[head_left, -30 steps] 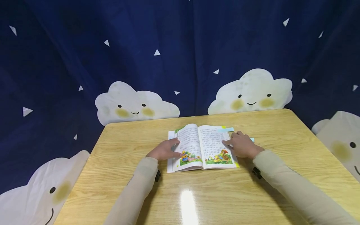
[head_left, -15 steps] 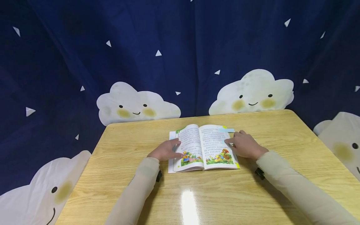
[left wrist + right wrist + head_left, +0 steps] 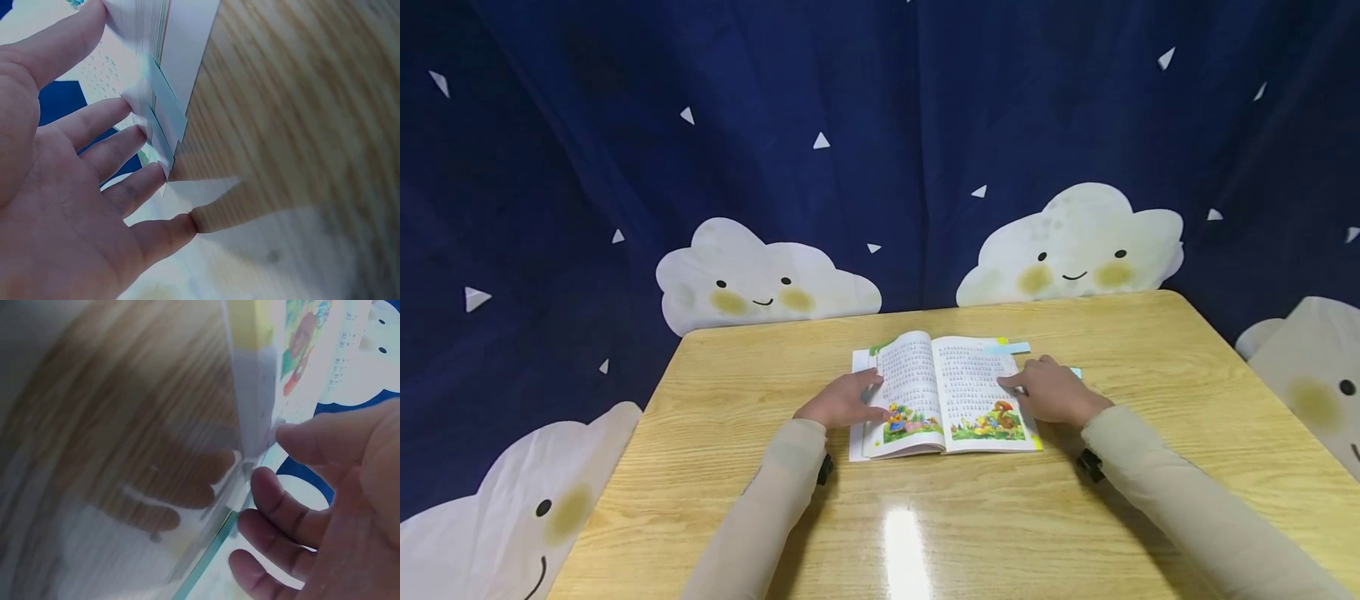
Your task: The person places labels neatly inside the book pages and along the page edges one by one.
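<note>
An open picture book (image 3: 973, 375) lies on the wooden table, with printed text and coloured animal scenes on both pages. At its left margin my left hand (image 3: 842, 402) rests with thumb and fingers spread; the left wrist view shows the fingertips along the page edges. Two pale blue paper tabs (image 3: 167, 100) stick out there. On the right page, one straight finger of my right hand (image 3: 1052, 392) touches near the outer edge. Its other fingers (image 3: 284, 525) are loosely bent beside the pages. Another pale blue tab (image 3: 1009, 348) protrudes at the upper right.
A small pale blue piece (image 3: 1077, 372) shows just beyond the right hand, mostly hidden. Bare wood of the table (image 3: 737, 500) surrounds the book. Behind hangs a dark blue curtain (image 3: 887, 150) with white triangles and smiling clouds.
The right hand rises slightly, then settles lower again with a finger on the page. The upper right tab shifts a little to the right. The left hand stays in place.
</note>
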`<action>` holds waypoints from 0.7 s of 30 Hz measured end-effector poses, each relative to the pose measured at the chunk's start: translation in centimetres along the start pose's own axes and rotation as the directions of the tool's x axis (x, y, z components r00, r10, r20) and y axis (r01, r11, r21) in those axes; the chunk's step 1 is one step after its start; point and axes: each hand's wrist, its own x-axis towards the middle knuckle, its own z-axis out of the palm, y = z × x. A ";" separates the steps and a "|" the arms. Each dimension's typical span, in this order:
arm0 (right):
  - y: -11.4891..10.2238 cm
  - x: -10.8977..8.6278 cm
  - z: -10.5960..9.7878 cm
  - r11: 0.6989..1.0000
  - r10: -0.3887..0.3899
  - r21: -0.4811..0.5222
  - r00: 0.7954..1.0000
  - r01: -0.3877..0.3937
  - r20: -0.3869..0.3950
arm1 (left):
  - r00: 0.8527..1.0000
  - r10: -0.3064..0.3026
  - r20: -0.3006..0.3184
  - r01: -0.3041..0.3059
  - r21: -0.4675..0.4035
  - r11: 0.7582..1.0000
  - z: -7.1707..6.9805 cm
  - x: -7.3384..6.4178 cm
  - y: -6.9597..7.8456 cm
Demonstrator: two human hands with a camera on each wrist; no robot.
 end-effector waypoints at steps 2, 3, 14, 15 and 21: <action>0.3 -0.2 0.0 1.000 0.000 -0.011 1.000 0.000 -0.014 | 1.000 0.004 -0.002 -0.004 -0.001 1.000 -0.1 0.0 0.0; 0.4 -0.3 -0.1 1.000 0.001 -0.015 1.000 -0.001 -0.019 | 1.000 0.002 -0.001 -0.002 0.001 1.000 -0.1 0.0 0.1; 0.0 -0.4 -0.6 0.996 -0.081 -0.030 0.992 0.078 -0.098 | 1.000 -0.005 -0.007 0.005 0.020 1.000 0.0 0.2 0.1; -0.1 -0.4 -0.6 0.996 -0.084 -0.023 0.992 0.083 -0.092 | 1.000 -0.007 -0.007 0.007 0.020 1.000 0.0 0.2 0.1; 0.1 -0.1 -0.2 1.000 -0.013 0.005 1.000 0.013 -0.017 | 1.000 0.002 -0.001 -0.002 0.021 1.000 0.0 0.0 0.1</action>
